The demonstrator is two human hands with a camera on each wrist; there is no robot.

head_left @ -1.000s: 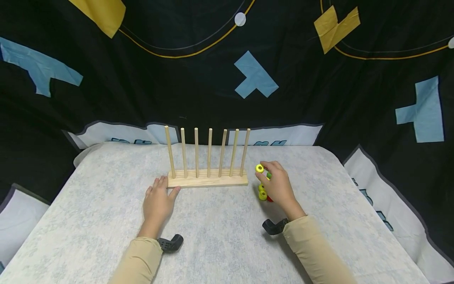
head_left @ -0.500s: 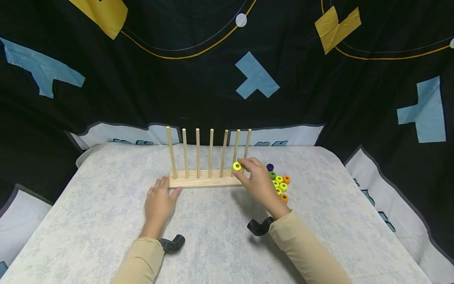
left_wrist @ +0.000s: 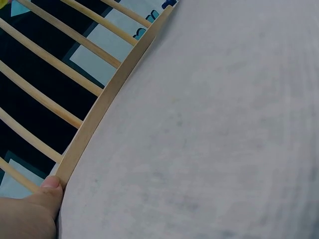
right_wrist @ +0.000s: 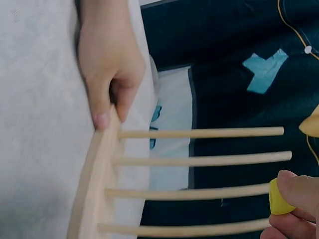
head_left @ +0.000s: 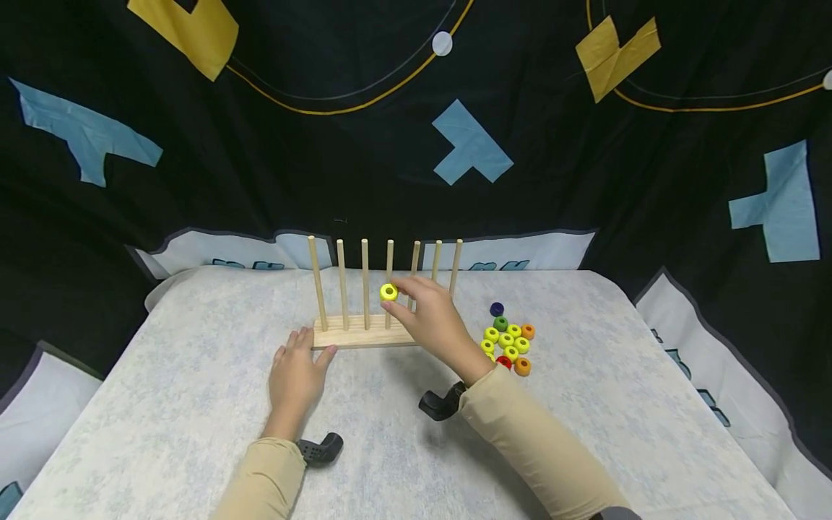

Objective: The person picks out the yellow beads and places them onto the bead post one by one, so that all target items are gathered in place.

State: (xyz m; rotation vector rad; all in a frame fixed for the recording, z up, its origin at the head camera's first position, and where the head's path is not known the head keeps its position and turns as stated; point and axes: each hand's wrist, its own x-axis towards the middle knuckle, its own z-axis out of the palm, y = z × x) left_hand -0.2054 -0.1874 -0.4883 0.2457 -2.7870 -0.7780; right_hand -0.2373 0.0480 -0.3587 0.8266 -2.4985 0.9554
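A wooden peg rack, a flat base with a row of several upright pegs, stands on the table. My left hand holds its left end; the right wrist view shows the thumb at the front face and a finger behind. Between thumb and fingers my right hand pinches a yellow ring bead, raised above the base in front of the middle pegs. The bead appears near the tip of a peg in the right wrist view. Part of the rack's right side is hidden behind the right hand.
Right of the rack lies a loose group of beads: several yellow ones, a green bead, a dark purple bead, a red bead and two orange ones. A black cloth hangs behind the table.
My right hand has carried the yellow bead leftward from beside the bead group to the rack's middle pegs, uncovering the group. My left hand stays at the rack's end.
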